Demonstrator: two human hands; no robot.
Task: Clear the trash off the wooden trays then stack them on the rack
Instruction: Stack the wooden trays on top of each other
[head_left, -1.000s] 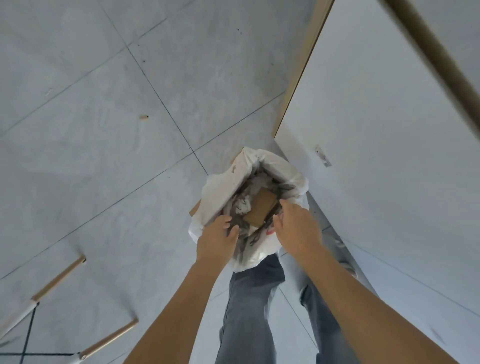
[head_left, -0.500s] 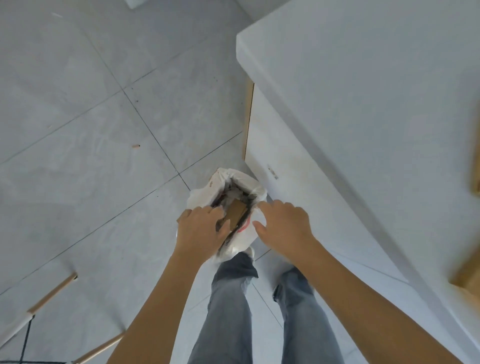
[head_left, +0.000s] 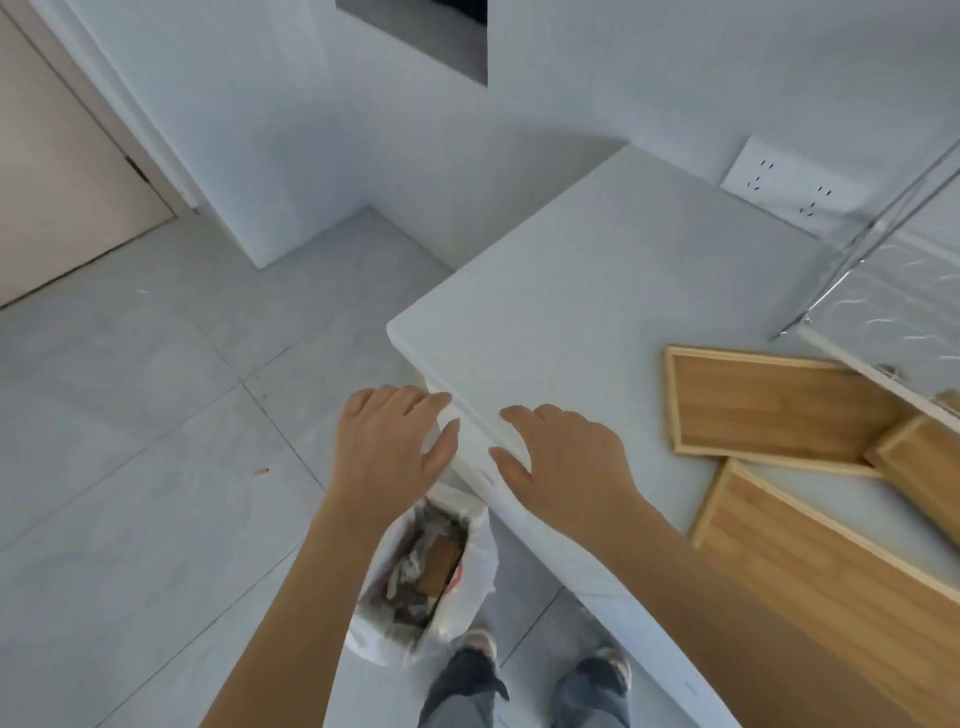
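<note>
Three wooden trays lie on the white counter (head_left: 561, 322) at the right: one bare tray (head_left: 769, 405) farther back, a large one (head_left: 831, 587) near the front edge, and a third (head_left: 924, 467) cut off at the right, lying over the others. A white trash bag (head_left: 426, 571) full of paper and cardboard scraps stands on the floor by my feet. My left hand (head_left: 387, 447) hovers open above the bag, beside the counter corner. My right hand (head_left: 566, 462) is open, held over the counter's edge. A metal wire rack (head_left: 857, 249) stands at the counter's back right.
A wall socket plate (head_left: 789, 187) sits on the wall behind the counter. Grey floor tiles stretch to the left, with a small scrap (head_left: 260, 472) lying on them. A beige door (head_left: 57, 171) is at the far left, and a white wall column (head_left: 270, 135) stands ahead.
Both hands have left the trash bag and risen to counter height. My view has lifted from the floor, so the counter top, trays and rack have come into sight.
</note>
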